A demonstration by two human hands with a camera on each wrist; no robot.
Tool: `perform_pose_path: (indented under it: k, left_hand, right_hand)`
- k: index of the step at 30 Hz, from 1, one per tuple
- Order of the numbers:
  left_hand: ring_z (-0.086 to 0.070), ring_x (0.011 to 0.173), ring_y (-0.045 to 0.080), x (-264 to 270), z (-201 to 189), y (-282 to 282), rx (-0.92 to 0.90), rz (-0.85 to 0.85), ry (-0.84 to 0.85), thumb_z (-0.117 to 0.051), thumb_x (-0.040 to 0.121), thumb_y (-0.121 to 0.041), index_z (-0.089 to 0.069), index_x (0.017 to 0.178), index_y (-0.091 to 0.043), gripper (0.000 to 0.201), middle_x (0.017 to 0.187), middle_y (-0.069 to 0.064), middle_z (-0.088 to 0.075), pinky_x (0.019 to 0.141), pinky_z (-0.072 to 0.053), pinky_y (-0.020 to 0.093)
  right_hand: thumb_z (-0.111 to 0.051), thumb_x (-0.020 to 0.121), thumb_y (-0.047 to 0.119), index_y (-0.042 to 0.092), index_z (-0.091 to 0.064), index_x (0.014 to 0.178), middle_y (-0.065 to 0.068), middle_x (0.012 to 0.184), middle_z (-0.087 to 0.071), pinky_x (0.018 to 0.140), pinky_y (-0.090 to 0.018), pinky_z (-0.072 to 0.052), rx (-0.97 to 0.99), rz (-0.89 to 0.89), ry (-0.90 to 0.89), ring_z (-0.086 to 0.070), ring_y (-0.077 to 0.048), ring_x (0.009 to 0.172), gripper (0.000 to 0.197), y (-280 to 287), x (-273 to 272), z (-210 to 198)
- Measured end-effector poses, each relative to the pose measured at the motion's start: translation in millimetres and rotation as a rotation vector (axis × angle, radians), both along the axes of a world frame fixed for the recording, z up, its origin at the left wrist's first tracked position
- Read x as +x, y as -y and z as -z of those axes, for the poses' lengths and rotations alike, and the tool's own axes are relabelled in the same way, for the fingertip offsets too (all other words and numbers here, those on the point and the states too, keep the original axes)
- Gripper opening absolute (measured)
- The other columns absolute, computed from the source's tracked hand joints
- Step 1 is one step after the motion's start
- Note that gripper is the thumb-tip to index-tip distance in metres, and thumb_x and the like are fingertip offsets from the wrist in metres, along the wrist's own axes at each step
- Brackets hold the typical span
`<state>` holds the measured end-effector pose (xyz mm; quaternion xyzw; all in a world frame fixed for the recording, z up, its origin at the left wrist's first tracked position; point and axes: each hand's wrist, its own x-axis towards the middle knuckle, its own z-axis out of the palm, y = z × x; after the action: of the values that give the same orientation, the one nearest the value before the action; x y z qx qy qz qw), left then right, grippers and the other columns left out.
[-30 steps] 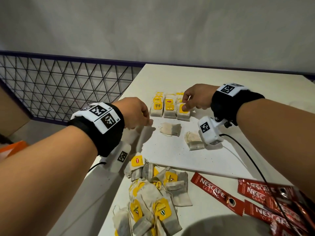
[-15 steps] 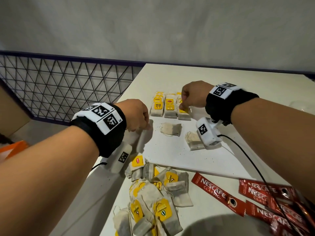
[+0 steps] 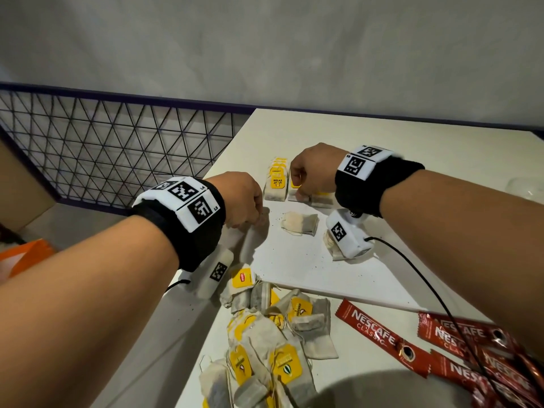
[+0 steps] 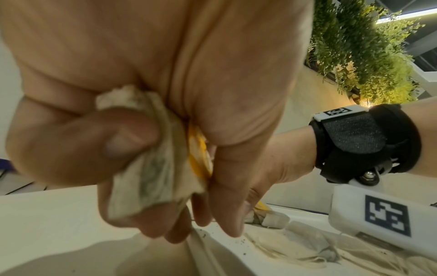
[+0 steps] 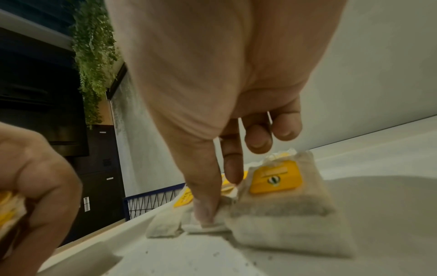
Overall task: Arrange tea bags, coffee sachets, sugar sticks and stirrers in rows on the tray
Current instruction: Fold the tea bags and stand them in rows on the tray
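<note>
The left hand [image 4: 146,115] is clutching a bundle of tea bags [image 4: 151,168] at the tray's [image 3: 309,269] left edge. The right hand [image 3: 315,169] is pressing its thumb on a tea bag [image 5: 210,222] in the far row [image 3: 276,184], tags reading "RELAX". Red "NESCAFE CLASSIC" sachets [image 3: 379,337] are lying near right.

Both bare forearms wear black wrist straps [image 3: 203,231] topped with white coded tags [image 3: 360,163]; white camera boxes [image 3: 347,235] hang below, trailing black cables [image 3: 426,284].
</note>
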<state>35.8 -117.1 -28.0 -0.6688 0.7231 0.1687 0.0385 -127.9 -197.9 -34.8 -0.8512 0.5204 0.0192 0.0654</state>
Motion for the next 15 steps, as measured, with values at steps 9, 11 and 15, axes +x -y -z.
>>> perform_pose_path:
  k: [9, 11, 15]
  left_hand:
    - [-0.053, 0.049, 0.009, -0.9, -2.8, -2.8, 0.015, -0.01, -0.002, -0.059, 0.088, -0.02, -0.07, 0.098, -0.02, 0.015, 0.052, -0.006, -0.057, 0.041, -0.035, 0.013]
    - [-0.053, 0.048, 0.008, -1.2, -3.4, -3.6, 0.017, -0.009, 0.001, -0.06, 0.087, -0.02, -0.071, 0.097, -0.021, 0.015, 0.05, -0.007, -0.056, 0.038, -0.034, 0.011]
    - [-0.054, 0.048, 0.01, -0.8, -6.5, -4.9, 0.021, -0.005, 0.002, -0.06, 0.086, -0.017, -0.071, 0.094, -0.021, 0.014, 0.048, -0.008, -0.056, 0.036, -0.032, 0.009]
  right_hand:
    - [-0.074, 0.08, 0.028, 0.019, -0.065, 0.094, 0.005, 0.093, -0.06, 0.057, -0.022, -0.035, -0.041, 0.001, -0.006, -0.054, -0.018, 0.086, 0.019, 2.9, 1.0, 3.2]
    - [-0.079, 0.075, 0.031, 0.019, -0.065, 0.093, 0.003, 0.093, -0.062, 0.061, -0.025, -0.039, -0.013, 0.006, -0.001, -0.057, -0.019, 0.086, 0.026, 2.9, 1.3, 3.1]
    - [-0.082, 0.069, 0.035, 0.019, -0.065, 0.091, 0.003, 0.09, -0.065, 0.059, -0.024, -0.04, 0.01, 0.003, -0.011, -0.059, -0.02, 0.083, 0.032, 2.5, 2.1, 4.0]
